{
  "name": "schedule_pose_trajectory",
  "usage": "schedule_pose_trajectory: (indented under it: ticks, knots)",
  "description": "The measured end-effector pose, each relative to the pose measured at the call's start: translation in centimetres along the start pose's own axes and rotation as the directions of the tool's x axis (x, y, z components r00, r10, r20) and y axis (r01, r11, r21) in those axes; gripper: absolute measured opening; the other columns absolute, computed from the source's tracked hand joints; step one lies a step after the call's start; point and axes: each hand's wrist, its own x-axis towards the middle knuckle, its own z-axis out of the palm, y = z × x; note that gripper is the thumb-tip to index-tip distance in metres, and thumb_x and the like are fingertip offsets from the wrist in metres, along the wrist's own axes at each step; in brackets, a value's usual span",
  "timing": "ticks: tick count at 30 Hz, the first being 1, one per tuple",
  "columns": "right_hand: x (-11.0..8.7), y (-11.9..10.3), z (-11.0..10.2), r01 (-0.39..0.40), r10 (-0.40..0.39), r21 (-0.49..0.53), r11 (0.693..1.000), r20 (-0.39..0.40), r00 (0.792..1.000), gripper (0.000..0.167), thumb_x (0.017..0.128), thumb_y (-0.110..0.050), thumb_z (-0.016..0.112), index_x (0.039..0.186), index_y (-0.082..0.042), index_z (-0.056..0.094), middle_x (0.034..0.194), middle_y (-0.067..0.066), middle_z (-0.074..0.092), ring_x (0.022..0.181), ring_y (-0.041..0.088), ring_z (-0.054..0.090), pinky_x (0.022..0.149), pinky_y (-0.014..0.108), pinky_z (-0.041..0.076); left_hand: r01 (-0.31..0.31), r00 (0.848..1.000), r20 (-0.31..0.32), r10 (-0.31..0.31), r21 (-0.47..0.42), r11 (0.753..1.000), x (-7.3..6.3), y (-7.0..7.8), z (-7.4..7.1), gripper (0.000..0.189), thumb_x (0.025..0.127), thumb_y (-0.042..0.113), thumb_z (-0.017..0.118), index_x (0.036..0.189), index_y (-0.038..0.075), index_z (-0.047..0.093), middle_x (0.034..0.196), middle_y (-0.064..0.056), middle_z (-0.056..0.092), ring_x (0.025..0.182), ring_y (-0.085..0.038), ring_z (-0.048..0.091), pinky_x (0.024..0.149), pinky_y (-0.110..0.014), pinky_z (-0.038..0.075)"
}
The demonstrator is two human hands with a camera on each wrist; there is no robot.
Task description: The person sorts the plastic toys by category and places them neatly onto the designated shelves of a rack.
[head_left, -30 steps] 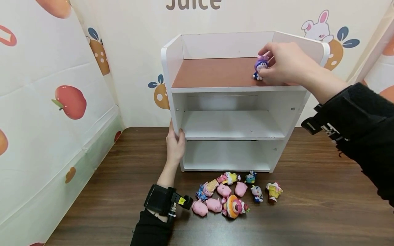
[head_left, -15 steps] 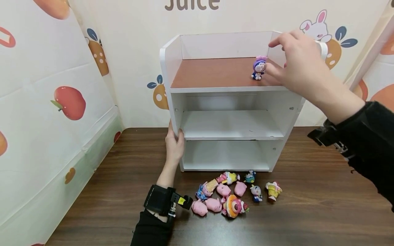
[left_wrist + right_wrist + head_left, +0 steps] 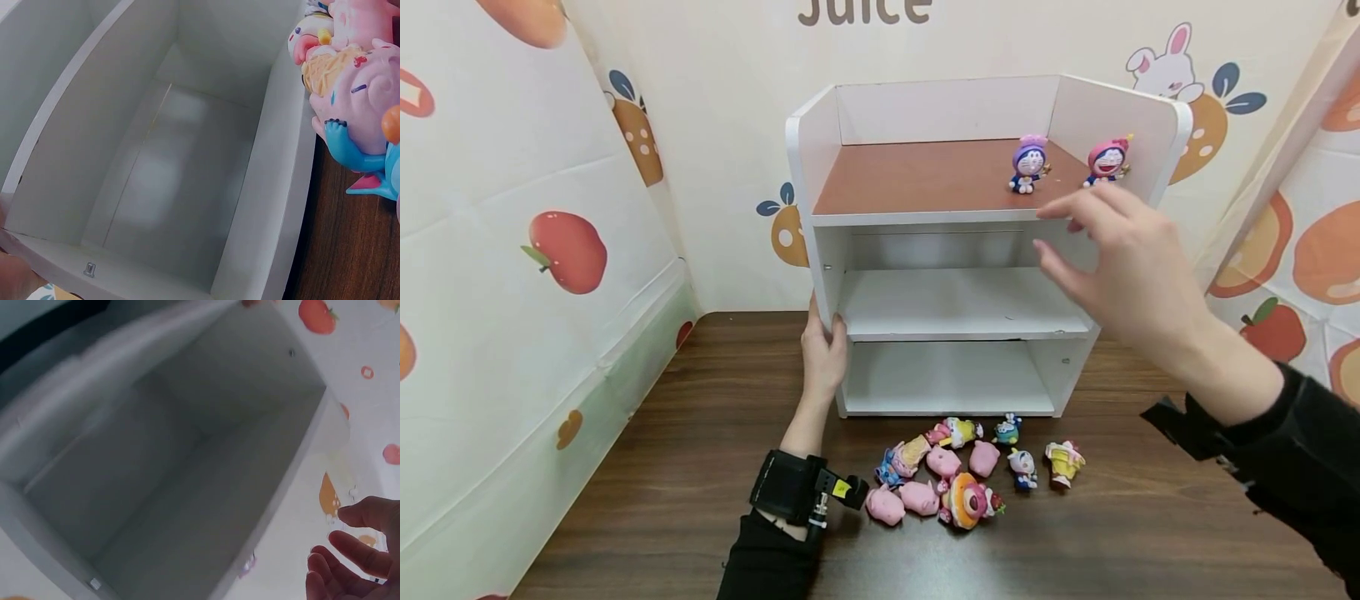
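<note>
My left hand [image 3: 825,358] grips the left side panel of a small white shelf [image 3: 925,337], fingers outside and thumb at the front edge. My right hand [image 3: 1138,271] hangs in the air before the shelf's right side, thumb and fingers spread, holding nothing; the right wrist view also shows those fingers [image 3: 356,553]. On the brown top board [image 3: 917,177] stand two upright figurines. One is a purple-hooded cat figurine [image 3: 1028,164]; the other, a pink-hooded cat figurine [image 3: 1106,160], is at the right, its base partly behind my right hand.
Several toy figurines lie on the wooden table [image 3: 1120,542] before the shelf, including pink pigs [image 3: 919,497], a pink bear with an orange ring [image 3: 967,502] and a yellow-dressed figurine [image 3: 1064,463]. Printed walls [image 3: 715,150] stand behind and beside the shelf.
My right hand has let go of the purple-hooded figurine, which stands on the top board, and has drawn back and down to the right. The pink-hooded figurine has come into sight. My left hand stays put.
</note>
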Motion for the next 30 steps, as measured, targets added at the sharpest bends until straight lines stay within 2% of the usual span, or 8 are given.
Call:
schedule_pose_trajectory:
  ticks: [3,6,10,15,19,22,25,30]
  knots:
    - [-1.8,-0.2,0.7,0.023,-0.023,0.03,0.999,0.025,0.999,0.026,0.073,0.005,0.073,0.099,0.004,0.065,0.093,0.017,0.063,0.083,0.028,0.058,0.069,0.029,0.041,0.0,1.0,0.003,0.0,-0.005,1.0,0.0,0.0,0.0,0.054,0.093,-0.001,0.039,0.145,-0.001,0.028,0.142,-0.024,0.042,0.13,-0.038,0.04,0.103,-0.058,0.032]
    - [-3.7,-0.2,1.5,0.054,-0.056,0.041,0.998,0.055,0.997,0.029,0.069,0.007,0.076,0.096,0.004,0.065,0.094,0.016,0.064,0.086,0.028,0.059,0.073,0.035,0.048,0.0,1.0,0.008,0.0,-0.009,1.0,0.0,0.1,0.0,0.053,0.093,-0.001,0.039,0.145,-0.002,0.028,0.141,-0.024,0.042,0.129,-0.039,0.04,0.102,-0.059,0.033]
    - [-6.1,-0.2,2.7,0.078,-0.082,0.042,0.996,0.102,0.991,0.031,0.066,0.005,0.078,0.095,0.002,0.065,0.093,0.014,0.063,0.088,0.029,0.06,0.072,0.042,0.052,-0.003,1.0,0.009,0.003,-0.008,1.0,0.0,0.1,0.0,0.054,0.093,-0.001,0.039,0.145,-0.002,0.028,0.141,-0.024,0.042,0.129,-0.038,0.04,0.102,-0.058,0.033]
    - [-8.7,0.1,4.0,0.045,-0.053,0.049,0.998,0.18,0.982,0.03,0.067,0.001,0.077,0.094,-0.001,0.064,0.092,0.009,0.063,0.083,0.025,0.063,0.066,0.04,0.053,-0.004,1.0,0.009,0.004,-0.012,1.0,0.0,0.1,0.0,0.054,0.093,-0.001,0.039,0.146,-0.002,0.027,0.142,-0.023,0.041,0.13,-0.038,0.04,0.103,-0.058,0.032]
    - [-10.6,0.4,4.9,-0.002,-0.013,0.059,0.998,0.264,0.964,0.028,0.068,0.0,0.077,0.094,-0.001,0.065,0.09,0.008,0.063,0.075,0.022,0.064,0.061,0.036,0.053,-0.003,1.0,0.011,0.003,-0.012,1.0,0.0,0.1,0.0,0.054,0.093,-0.001,0.038,0.146,-0.002,0.027,0.142,-0.023,0.041,0.13,-0.038,0.04,0.102,-0.058,0.032]
    - [-12.0,0.7,5.5,-0.042,0.019,0.062,0.997,0.335,0.942,0.025,0.07,-0.001,0.076,0.092,0.0,0.066,0.086,0.007,0.064,0.07,0.019,0.063,0.058,0.031,0.052,-0.005,1.0,0.012,0.005,-0.009,1.0,0.0,0.1,0.0,0.054,0.093,-0.001,0.038,0.146,-0.002,0.027,0.142,-0.024,0.041,0.13,-0.038,0.039,0.103,-0.058,0.032]
    - [-13.1,1.0,6.0,-0.101,0.067,0.062,0.993,0.414,0.908,0.022,0.071,-0.003,0.076,0.091,0.001,0.066,0.083,0.008,0.066,0.067,0.015,0.061,0.057,0.028,0.051,-0.005,1.0,0.013,0.005,-0.012,1.0,0.0,0.1,0.0,0.053,0.094,-0.001,0.038,0.146,-0.003,0.026,0.142,-0.024,0.041,0.13,-0.038,0.039,0.103,-0.059,0.032]
    - [-14.4,1.2,6.9,-0.237,0.154,0.081,0.968,0.553,0.819,0.017,0.075,-0.006,0.074,0.089,0.002,0.067,0.078,0.005,0.066,0.063,0.008,0.057,0.056,0.024,0.049,0.005,1.0,0.01,-0.005,-0.011,1.0,-0.1,0.1,0.0,0.053,0.094,-0.001,0.038,0.146,-0.002,0.026,0.142,-0.024,0.041,0.13,-0.039,0.039,0.103,-0.058,0.032]
